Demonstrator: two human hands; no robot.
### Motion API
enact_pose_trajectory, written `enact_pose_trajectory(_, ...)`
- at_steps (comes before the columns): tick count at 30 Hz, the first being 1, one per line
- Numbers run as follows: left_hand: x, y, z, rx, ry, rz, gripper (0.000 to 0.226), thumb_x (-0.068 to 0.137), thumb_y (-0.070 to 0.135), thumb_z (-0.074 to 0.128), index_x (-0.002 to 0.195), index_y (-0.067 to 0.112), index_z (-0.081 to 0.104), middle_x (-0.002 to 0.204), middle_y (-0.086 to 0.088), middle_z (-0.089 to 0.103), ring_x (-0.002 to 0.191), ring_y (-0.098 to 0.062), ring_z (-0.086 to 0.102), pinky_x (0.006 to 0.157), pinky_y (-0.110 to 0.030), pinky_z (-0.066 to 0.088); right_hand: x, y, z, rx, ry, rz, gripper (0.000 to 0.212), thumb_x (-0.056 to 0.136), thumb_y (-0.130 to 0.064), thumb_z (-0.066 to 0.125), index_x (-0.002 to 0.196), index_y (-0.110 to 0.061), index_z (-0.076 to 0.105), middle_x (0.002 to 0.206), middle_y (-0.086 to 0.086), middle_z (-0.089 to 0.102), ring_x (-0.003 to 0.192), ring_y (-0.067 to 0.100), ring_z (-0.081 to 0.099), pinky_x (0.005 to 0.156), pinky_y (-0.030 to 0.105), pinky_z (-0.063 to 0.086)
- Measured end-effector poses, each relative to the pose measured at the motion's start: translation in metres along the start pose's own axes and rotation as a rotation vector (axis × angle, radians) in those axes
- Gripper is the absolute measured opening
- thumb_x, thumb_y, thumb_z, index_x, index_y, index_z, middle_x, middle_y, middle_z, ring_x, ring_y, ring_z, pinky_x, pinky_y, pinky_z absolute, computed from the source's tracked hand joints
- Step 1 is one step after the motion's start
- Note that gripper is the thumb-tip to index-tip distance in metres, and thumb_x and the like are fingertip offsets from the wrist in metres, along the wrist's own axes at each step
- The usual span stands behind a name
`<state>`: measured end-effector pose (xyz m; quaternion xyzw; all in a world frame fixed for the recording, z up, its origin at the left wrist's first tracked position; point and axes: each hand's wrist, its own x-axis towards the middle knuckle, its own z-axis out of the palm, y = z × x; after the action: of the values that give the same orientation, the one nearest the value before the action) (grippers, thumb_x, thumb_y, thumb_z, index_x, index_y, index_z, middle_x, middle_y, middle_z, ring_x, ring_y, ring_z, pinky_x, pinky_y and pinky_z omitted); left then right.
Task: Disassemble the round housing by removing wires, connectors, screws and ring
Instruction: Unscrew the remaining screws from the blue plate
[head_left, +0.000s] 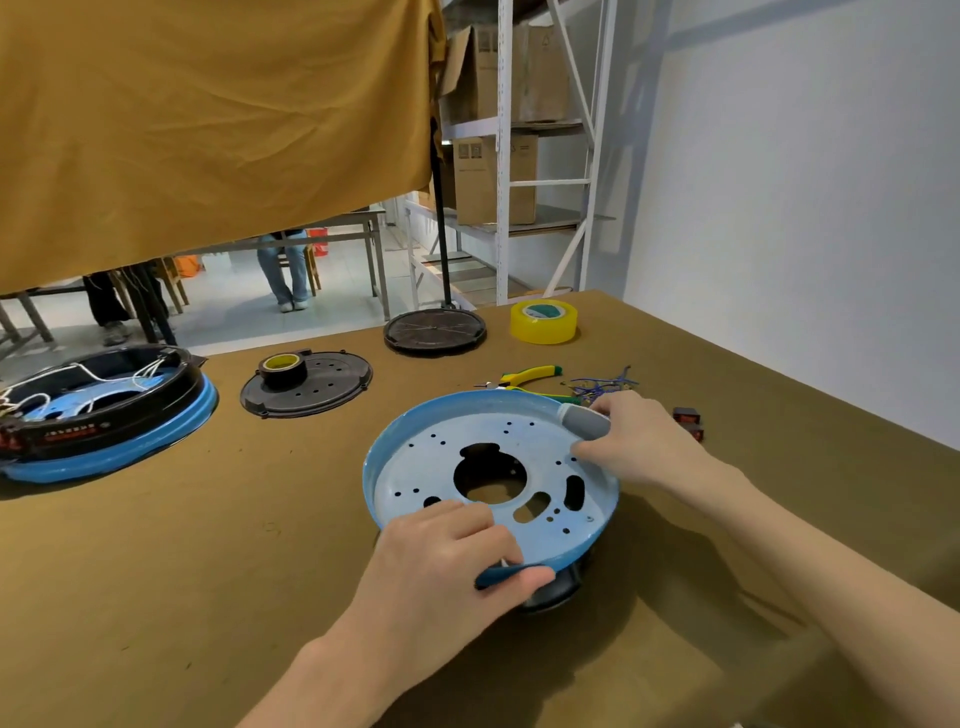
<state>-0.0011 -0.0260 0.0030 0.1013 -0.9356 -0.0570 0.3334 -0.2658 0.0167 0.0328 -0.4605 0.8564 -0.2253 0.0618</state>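
A round blue housing plate (467, 431) with a large middle hole and several small holes sits tilted in front of me, over a black ring part (556, 597) that shows under its near edge. My left hand (452, 561) grips the near rim, thumb under the edge and fingers on top. My right hand (634, 441) holds a grey-handled tool (584, 420) against the plate's far right rim. A bundle of loose blue and yellow wires (605, 387) lies behind the right hand.
A second black-and-blue housing (104, 415) with white wires stands far left. A black cover (311, 387) carries a tape roll (283, 366). Yellow pliers (524, 375), yellow tape (544, 321), a black stand base (435, 330) and small black-red switches (691, 421) lie further back.
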Motion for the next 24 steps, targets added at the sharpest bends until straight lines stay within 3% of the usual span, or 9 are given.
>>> enact_pose_trajectory(4, 0.022, 0.014, 0.005, -0.020, -0.129, -0.018, 0.039, 0.093, 0.065, 0.051, 0.087, 0.034, 0.073, 0.077, 0.021, 0.066, 0.067, 0.004, 0.053, 0.060, -0.008, 0.048, 0.009, -0.003, 0.004, 0.087, 0.045, -0.106, 0.018, 0.082, -0.011, 0.069, 0.097, -0.022, 0.068, 0.095, 0.003, 0.067, 0.087, 0.024, 0.063, 0.066, 0.032, 0.051)
enact_pose_trajectory(6, 0.033, 0.015, 0.008, -0.064, -0.247, -0.037, 0.036, 0.095, 0.066, 0.053, 0.107, 0.036, 0.070, 0.091, 0.021, 0.064, 0.078, 0.000, 0.057, 0.071, -0.016, 0.053, 0.016, -0.007, 0.002, 0.139, 0.025, -0.154, 0.014, 0.082, -0.009, 0.070, 0.092, -0.018, 0.070, 0.093, 0.004, 0.068, 0.086, 0.025, 0.063, 0.060, 0.029, 0.046)
enact_pose_trajectory(9, 0.042, 0.017, 0.012, -0.059, -0.367, -0.053, 0.035, 0.101, 0.056, 0.052, 0.128, 0.037, 0.064, 0.100, 0.023, 0.058, 0.087, -0.002, 0.056, 0.079, -0.029, 0.056, 0.019, -0.010, 0.002, 0.132, 0.087, -0.187, 0.010, 0.085, -0.018, 0.071, 0.095, -0.019, 0.071, 0.091, 0.003, 0.070, 0.085, 0.025, 0.064, 0.069, 0.038, 0.052)
enact_pose_trajectory(11, 0.042, 0.016, 0.012, -0.040, -0.416, -0.031, 0.028, 0.104, 0.048, 0.050, 0.118, 0.032, 0.068, 0.095, 0.017, 0.059, 0.083, -0.006, 0.057, 0.075, -0.034, 0.056, 0.015, -0.010, 0.000, 0.189, 0.242, -0.215, 0.007, 0.086, -0.027, 0.072, 0.086, -0.020, 0.068, 0.080, -0.002, 0.067, 0.074, 0.020, 0.060, 0.063, 0.035, 0.047)
enact_pose_trajectory(14, 0.043, 0.009, 0.006, -0.064, -0.485, -0.038, 0.022, 0.103, 0.043, 0.053, 0.096, 0.028, 0.066, 0.088, 0.013, 0.053, 0.078, -0.007, 0.053, 0.064, -0.029, 0.046, 0.004, -0.016, -0.014, 0.458, 0.360, -0.288, 0.032, 0.088, -0.035, 0.075, 0.074, -0.012, 0.059, 0.062, -0.001, 0.053, 0.057, 0.011, 0.044, 0.053, 0.027, 0.034)
enact_pose_trajectory(17, 0.048, 0.002, 0.003, -0.116, -0.508, -0.068, 0.019, 0.099, 0.039, 0.061, 0.109, 0.030, 0.074, 0.096, 0.015, 0.055, 0.089, -0.003, 0.053, 0.065, -0.022, 0.043, -0.007, -0.035, -0.039, 0.736, 0.292, -0.326, 0.040, 0.095, -0.038, 0.070, 0.080, -0.002, 0.061, 0.065, 0.014, 0.058, 0.050, 0.010, 0.046, 0.050, 0.021, 0.038)
enact_pose_trajectory(21, 0.048, 0.011, 0.009, -0.135, -0.450, -0.118, 0.030, 0.098, 0.042, 0.062, 0.127, 0.036, 0.067, 0.095, 0.018, 0.061, 0.085, -0.001, 0.057, 0.072, -0.022, 0.053, -0.010, -0.056, -0.063, 1.064, 0.136, -0.202, 0.041, 0.099, -0.049, 0.060, 0.095, -0.009, 0.067, 0.067, 0.005, 0.063, 0.046, 0.015, 0.048, 0.043, 0.026, 0.039)
enact_pose_trajectory(24, 0.045, 0.015, 0.017, -0.107, -0.427, -0.131, 0.038, 0.100, 0.047, 0.059, 0.137, 0.039, 0.061, 0.090, 0.022, 0.056, 0.080, 0.002, 0.054, 0.065, -0.017, 0.043, -0.007, -0.061, -0.068, 1.158, 0.113, -0.162, 0.039, 0.099, -0.051, 0.058, 0.096, -0.013, 0.067, 0.068, 0.005, 0.063, 0.048, 0.016, 0.050, 0.046, 0.028, 0.042)
